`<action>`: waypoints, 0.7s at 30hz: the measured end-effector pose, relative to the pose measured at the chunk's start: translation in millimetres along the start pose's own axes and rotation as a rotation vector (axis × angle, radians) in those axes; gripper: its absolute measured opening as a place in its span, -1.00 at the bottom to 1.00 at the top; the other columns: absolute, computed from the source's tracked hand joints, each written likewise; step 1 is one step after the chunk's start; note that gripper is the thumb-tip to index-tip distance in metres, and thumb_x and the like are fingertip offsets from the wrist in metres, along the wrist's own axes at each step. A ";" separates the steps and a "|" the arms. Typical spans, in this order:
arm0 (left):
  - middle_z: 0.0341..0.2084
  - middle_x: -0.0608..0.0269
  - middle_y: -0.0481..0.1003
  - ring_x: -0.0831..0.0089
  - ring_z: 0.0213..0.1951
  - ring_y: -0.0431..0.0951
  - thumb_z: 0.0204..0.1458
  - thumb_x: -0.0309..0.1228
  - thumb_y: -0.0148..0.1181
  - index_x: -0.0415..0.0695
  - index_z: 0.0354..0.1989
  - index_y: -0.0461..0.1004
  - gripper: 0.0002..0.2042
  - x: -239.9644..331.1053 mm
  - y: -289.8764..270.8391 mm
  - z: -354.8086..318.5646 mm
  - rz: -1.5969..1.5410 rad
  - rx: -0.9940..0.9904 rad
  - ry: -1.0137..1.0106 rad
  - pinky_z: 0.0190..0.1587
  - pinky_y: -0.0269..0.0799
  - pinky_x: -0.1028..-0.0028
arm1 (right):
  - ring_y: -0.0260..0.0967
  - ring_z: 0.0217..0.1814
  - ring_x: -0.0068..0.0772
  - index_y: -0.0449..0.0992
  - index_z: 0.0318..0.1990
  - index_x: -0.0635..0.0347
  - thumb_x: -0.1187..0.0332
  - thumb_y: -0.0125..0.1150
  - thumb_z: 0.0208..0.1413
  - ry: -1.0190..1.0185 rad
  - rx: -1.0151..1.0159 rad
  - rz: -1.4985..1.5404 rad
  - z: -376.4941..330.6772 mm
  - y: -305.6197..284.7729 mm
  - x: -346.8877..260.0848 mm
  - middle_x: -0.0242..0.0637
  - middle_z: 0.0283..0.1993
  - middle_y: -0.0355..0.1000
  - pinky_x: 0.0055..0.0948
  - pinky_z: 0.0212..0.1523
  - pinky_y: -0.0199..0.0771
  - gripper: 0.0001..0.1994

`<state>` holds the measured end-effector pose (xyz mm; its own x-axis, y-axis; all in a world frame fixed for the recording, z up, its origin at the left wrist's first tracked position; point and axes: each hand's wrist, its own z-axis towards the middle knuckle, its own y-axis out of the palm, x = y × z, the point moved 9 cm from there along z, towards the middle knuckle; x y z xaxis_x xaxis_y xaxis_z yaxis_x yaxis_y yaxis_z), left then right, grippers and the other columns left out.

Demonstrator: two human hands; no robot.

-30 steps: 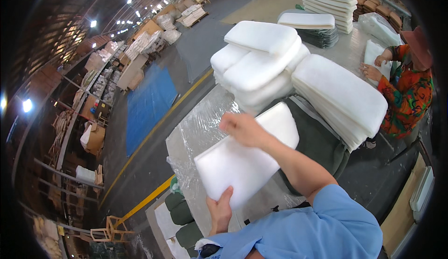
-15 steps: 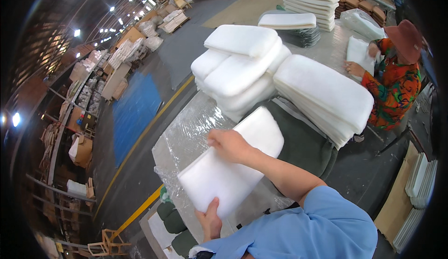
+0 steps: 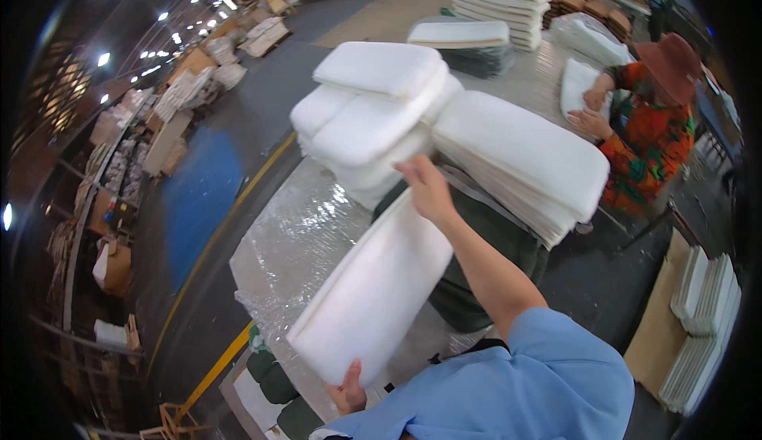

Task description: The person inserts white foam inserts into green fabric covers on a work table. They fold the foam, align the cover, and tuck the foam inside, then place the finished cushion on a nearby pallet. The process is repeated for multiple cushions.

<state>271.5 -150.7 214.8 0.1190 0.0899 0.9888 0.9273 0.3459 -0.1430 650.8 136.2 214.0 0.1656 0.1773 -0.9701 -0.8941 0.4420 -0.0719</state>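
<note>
A white padded cushion (image 3: 377, 293) slants across the plastic-covered table (image 3: 274, 230) in front of me. My left hand (image 3: 348, 394) grips its near end, the thumb on top and the fingers mostly hidden beneath. At its far end my right hand (image 3: 429, 190) is closed on the upper edge, fingers pinched together. Just beyond that hand stands a pile of white cushions (image 3: 377, 122). To the right of the pile a stack of white pads (image 3: 524, 146) leans over, and dark green covers (image 3: 500, 273) lie partly under it.
At the far right a co-worker in a hat (image 3: 655, 122) handles a white piece (image 3: 583, 91). A tall white stack (image 3: 500, 3) stands at the back. Dark green pads (image 3: 276, 383) lie low at the left. White slats (image 3: 698, 321) rest by a board at right.
My right hand has moved away toward the cushion pile, along the held cushion to its far end. My left hand still holds the near end. The whole view has shifted slightly.
</note>
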 end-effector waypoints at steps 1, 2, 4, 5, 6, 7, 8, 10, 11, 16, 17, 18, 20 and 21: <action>0.09 -0.09 0.59 0.17 0.11 0.60 0.15 -0.58 0.36 -0.46 0.24 0.46 -0.53 -1.8 6.4 4.2 -0.015 -0.036 -0.003 0.22 0.48 0.23 | 0.42 -0.23 -0.33 0.50 -0.01 0.23 0.28 0.09 0.53 -0.088 0.035 0.069 8.4 -8.3 -28.1 -0.13 -0.10 0.68 -0.30 -0.10 0.47 -0.81; 0.10 -0.11 0.59 0.15 0.11 0.60 0.15 -0.57 0.35 -0.47 0.25 0.45 -0.52 -0.1 8.3 1.4 -0.050 -0.026 0.000 0.22 0.48 0.22 | 0.49 -0.25 -0.33 0.49 -0.03 0.23 0.28 0.08 0.53 -0.098 0.062 0.061 12.2 -7.6 -48.9 -0.17 -0.16 0.70 -0.31 -0.12 0.50 -0.81; 0.11 -0.14 0.58 0.12 0.12 0.59 0.15 -0.56 0.34 -0.49 0.27 0.43 -0.50 9.5 14.5 2.0 -0.116 -0.046 0.017 0.23 0.47 0.21 | 0.59 -0.20 -0.30 0.55 0.01 0.23 0.29 0.11 0.50 -0.032 0.082 0.235 26.1 -24.7 -41.7 -0.21 -0.21 0.71 -0.30 -0.09 0.56 -0.80; 0.14 -0.21 0.56 0.05 0.14 0.58 0.14 -0.56 0.32 -0.54 0.26 0.41 -0.48 5.7 12.7 0.9 -0.116 -0.025 0.023 0.25 0.46 0.15 | 0.62 -0.16 -0.29 0.57 0.03 0.23 0.29 0.12 0.48 0.061 0.066 0.109 28.8 -34.7 -27.9 -0.21 -0.20 0.71 -0.29 -0.07 0.57 -0.79; 0.13 -0.19 0.57 0.07 0.14 0.59 0.13 -0.53 0.34 -0.49 0.28 0.42 -0.47 -1.1 6.6 -0.7 -0.106 -0.018 0.050 0.25 0.46 0.17 | 0.64 -0.12 -0.27 0.60 0.05 0.22 0.30 0.14 0.47 0.160 0.042 -0.010 28.9 -42.0 -7.5 -0.20 -0.18 0.72 -0.29 -0.04 0.59 -0.78; 0.12 -0.16 0.58 0.09 0.15 0.60 0.13 -0.50 0.35 -0.45 0.30 0.43 -0.45 -7.6 3.4 -0.5 -0.100 -0.013 0.076 0.25 0.47 0.19 | 0.67 -0.08 -0.25 0.62 0.06 0.22 0.30 0.15 0.45 0.257 0.019 -0.131 28.7 -47.1 12.3 -0.20 -0.16 0.72 -0.28 -0.02 0.60 -0.76; 0.11 -0.14 0.60 0.11 0.15 0.61 0.12 -0.48 0.37 -0.40 0.31 0.44 -0.44 -10.7 10.3 7.2 -0.098 -0.036 0.098 0.25 0.47 0.21 | 0.67 -0.06 -0.23 0.64 0.06 0.23 0.30 0.16 0.44 0.190 0.039 -0.165 27.4 -57.5 24.0 -0.19 -0.15 0.72 -0.27 0.00 0.60 -0.76; 0.29 -0.15 0.48 0.09 0.30 0.47 0.27 -0.21 0.29 -0.40 0.41 0.32 -0.34 -3.8 17.9 6.5 0.217 -0.114 -0.065 0.41 0.28 0.20 | 0.68 -0.03 -0.18 0.68 0.05 0.23 0.29 0.18 0.41 0.053 0.044 -0.240 17.7 -65.9 44.9 -0.17 -0.14 0.73 -0.26 0.04 0.60 -0.74; 0.38 -0.16 0.42 0.07 0.37 0.40 0.34 -0.07 0.26 -0.41 0.47 0.27 -0.28 -1.8 14.6 0.0 0.389 -0.126 -0.152 0.49 0.19 0.19 | 0.68 -0.03 -0.17 0.69 0.03 0.24 0.30 0.18 0.41 0.049 -0.004 -0.279 16.5 -59.6 44.5 -0.16 -0.13 0.72 -0.25 0.05 0.60 -0.75; 0.26 -0.21 0.52 0.03 0.23 0.51 0.30 -0.04 0.31 -0.48 0.32 0.43 -0.31 4.5 9.5 -0.5 0.336 -0.062 -0.074 0.37 0.33 0.16 | 0.66 -0.02 -0.12 0.69 0.02 0.27 0.38 0.17 0.41 0.023 -0.124 -0.133 18.9 -29.7 3.1 -0.13 -0.09 0.72 -0.24 0.08 0.59 -0.77; 0.23 -0.22 0.54 0.02 0.20 0.53 0.29 -0.03 0.32 -0.49 0.29 0.46 -0.31 5.5 9.8 2.5 0.320 -0.048 -0.053 0.35 0.36 0.16 | 0.66 -0.04 -0.20 0.67 0.06 0.28 0.42 0.16 0.41 0.021 -0.125 -0.111 17.8 -29.0 -7.8 -0.12 -0.12 0.70 -0.28 0.08 0.59 -0.77; 0.19 -0.21 0.56 0.01 0.16 0.55 0.28 -0.04 0.34 -0.49 0.28 0.47 -0.32 1.6 8.6 4.9 0.321 -0.043 -0.070 0.32 0.39 0.16 | 0.65 -0.10 -0.20 0.66 0.07 0.24 0.41 0.15 0.41 0.014 -0.098 -0.042 16.5 -31.4 -15.4 -0.13 -0.16 0.69 -0.27 0.02 0.59 -0.77; 0.11 -0.20 0.61 0.00 0.10 0.59 0.27 -0.05 0.36 -0.48 0.25 0.50 -0.34 -14.9 -1.3 11.8 0.326 -0.031 -0.106 0.26 0.44 0.16 | 0.62 -0.22 -0.20 0.65 0.10 0.17 0.40 0.12 0.42 0.001 -0.045 0.098 11.2 -36.0 -28.9 -0.16 -0.24 0.66 -0.26 -0.10 0.58 -0.77; 0.07 -0.19 0.63 0.01 0.08 0.60 0.26 -0.07 0.38 -0.45 0.26 0.49 -0.35 -37.0 -15.9 20.6 0.333 -0.014 -0.236 0.22 0.47 0.16 | 0.57 -0.25 -0.31 0.64 0.08 0.19 0.41 0.09 0.44 0.031 -0.035 0.143 7.7 -39.5 -29.2 -0.24 -0.28 0.61 -0.32 -0.13 0.56 -0.77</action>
<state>245.1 -140.3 179.6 0.3302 0.4076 0.8514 0.8569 0.2488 -0.4514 684.5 120.4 247.0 0.0229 0.2086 -0.9777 -0.9216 0.3835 0.0603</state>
